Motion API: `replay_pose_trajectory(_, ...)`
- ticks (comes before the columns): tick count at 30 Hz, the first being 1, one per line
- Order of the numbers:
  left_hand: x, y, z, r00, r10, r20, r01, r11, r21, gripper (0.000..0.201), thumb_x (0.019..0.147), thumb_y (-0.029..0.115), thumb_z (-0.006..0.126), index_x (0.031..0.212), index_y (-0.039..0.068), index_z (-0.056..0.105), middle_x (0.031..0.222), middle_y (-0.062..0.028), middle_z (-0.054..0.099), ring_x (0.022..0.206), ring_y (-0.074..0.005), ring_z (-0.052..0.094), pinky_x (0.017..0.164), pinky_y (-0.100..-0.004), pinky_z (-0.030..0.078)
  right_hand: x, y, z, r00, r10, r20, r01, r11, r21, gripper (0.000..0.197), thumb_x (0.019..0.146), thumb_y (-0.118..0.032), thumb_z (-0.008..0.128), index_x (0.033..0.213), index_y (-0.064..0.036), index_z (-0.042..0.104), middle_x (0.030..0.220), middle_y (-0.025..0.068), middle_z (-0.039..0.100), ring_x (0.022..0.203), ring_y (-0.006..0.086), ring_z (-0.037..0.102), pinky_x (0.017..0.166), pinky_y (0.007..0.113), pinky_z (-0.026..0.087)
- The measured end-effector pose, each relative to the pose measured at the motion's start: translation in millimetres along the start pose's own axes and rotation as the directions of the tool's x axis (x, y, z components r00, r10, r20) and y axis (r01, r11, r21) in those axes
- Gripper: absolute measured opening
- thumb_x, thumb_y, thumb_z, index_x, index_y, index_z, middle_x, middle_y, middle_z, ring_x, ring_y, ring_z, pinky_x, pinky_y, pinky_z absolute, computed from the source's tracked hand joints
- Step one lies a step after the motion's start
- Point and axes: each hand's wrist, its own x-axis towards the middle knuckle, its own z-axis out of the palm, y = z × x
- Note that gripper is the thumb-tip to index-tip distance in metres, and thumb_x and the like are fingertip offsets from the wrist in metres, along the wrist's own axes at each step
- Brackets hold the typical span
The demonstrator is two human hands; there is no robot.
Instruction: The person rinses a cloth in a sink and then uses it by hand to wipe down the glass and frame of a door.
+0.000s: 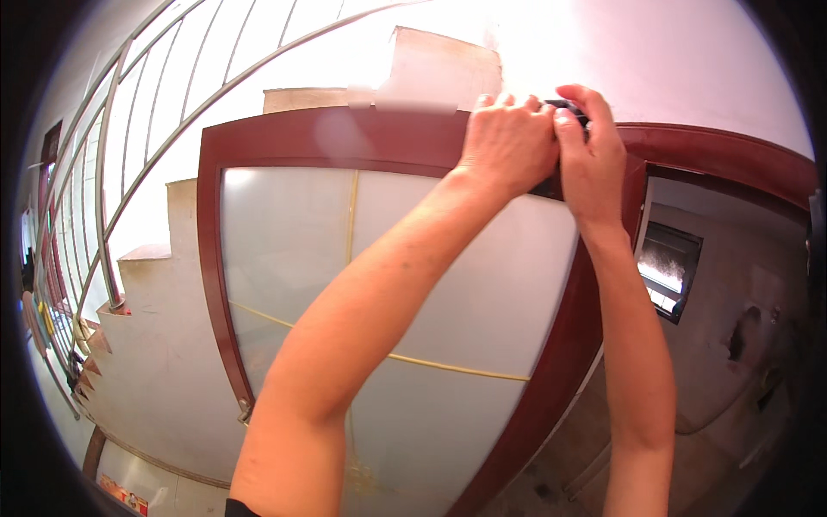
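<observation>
Both my arms reach up to the upper right corner of a dark red door (327, 133) with frosted glass panes. My left hand (514, 146) lies over the door's top rail, back toward me, fingers curled and their grip hidden. Right beside it, my right hand (594, 159) closes thumb and fingers around a black part (564, 107) at the top of the door. Most of that part is covered by my hands, so its kind cannot be told. A dark strip (549, 188) shows just below, between my wrists.
Concrete stairs (448, 65) with a metal railing (181, 121) rise behind the door at left. The red door frame (715, 151) continues to the right, above an opening into a dim room with a small window (670, 269). A door handle (245, 410) sits at the door's left edge.
</observation>
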Motion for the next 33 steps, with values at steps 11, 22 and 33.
replay_pose_trajectory(11, -50, -137, -58, 0.967, -0.242, 0.078, 0.223, 0.955, 0.195, 0.032, 0.087, 0.033, 0.048, 0.102, 0.009, 0.064, 0.099, -0.0098, 0.063, 0.096, -0.0279, 0.058, 0.085, -0.0404, 0.043, -11, -34, 104, 0.986, -0.108, 0.127, 0.150, 0.905, -0.398, 0.032, 0.087, -0.025, 0.048, 0.108, -0.0024, 0.057, 0.101, 0.0157, 0.063, 0.100, 0.0305, 0.055, 0.092, 0.040, 0.036)
replay_pose_trajectory(22, -99, -330, -103, 0.750, -0.646, 0.142, 0.583, 0.747, 0.318, 0.046, 0.088, 0.044, 0.042, 0.114, 0.010, 0.059, 0.112, -0.0164, 0.060, 0.104, -0.0345, 0.056, 0.089, -0.0406, 0.044, -13, -33, 101, 0.969, 0.046, 0.245, 0.092, 0.847, -0.524, 0.040, 0.095, -0.031, 0.038, 0.086, -0.0020, 0.064, 0.081, 0.0083, 0.062, 0.080, 0.0241, 0.054, 0.080, 0.036, 0.035)
replay_pose_trajectory(33, -89, -366, -100, 0.527, -0.812, 0.252, 0.701, 0.583, 0.412, 0.049, 0.074, 0.041, 0.044, 0.099, 0.005, 0.066, 0.103, -0.0173, 0.064, 0.099, -0.0318, 0.060, 0.086, -0.0383, 0.045, -13, -17, 103, 0.976, -0.020, 0.217, 0.116, 0.890, -0.441, 0.040, 0.095, -0.031, 0.039, 0.082, -0.0027, 0.063, 0.081, 0.0094, 0.063, 0.081, 0.0266, 0.055, 0.081, 0.037, 0.035)
